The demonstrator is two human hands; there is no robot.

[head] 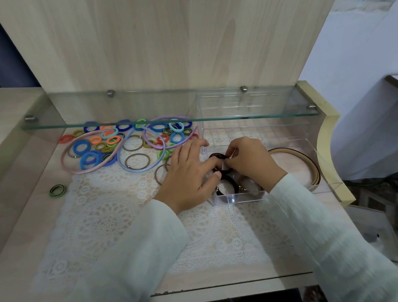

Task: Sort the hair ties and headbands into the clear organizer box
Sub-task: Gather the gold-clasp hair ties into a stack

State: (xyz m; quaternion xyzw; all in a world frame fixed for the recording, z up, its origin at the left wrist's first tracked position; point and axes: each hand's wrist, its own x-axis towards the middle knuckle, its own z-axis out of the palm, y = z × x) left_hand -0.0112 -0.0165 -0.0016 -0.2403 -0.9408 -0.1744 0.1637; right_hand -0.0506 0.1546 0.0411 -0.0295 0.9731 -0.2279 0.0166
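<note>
The clear organizer box (324, 159) stands at the right of the desk. Its narrow left compartment holds dark brown hair ties (228, 180) with gold beads. My left hand (190, 175) and my right hand (249, 161) meet over that compartment, both pinching the dark ties at its top. A beige headband (313, 167) lies curled in the big right compartment. To the left lies a pile of colourful hair ties (110, 141) with pink (74, 170), light blue (144, 169) and purple (166, 120) headbands. One green-black tie (57, 190) lies apart.
A glass shelf (166, 120) on metal pins hangs low over the back of the desk, above the pile and the box's far end. A white lace mat (117, 215) covers the desk top. Wooden side walls close in left and right.
</note>
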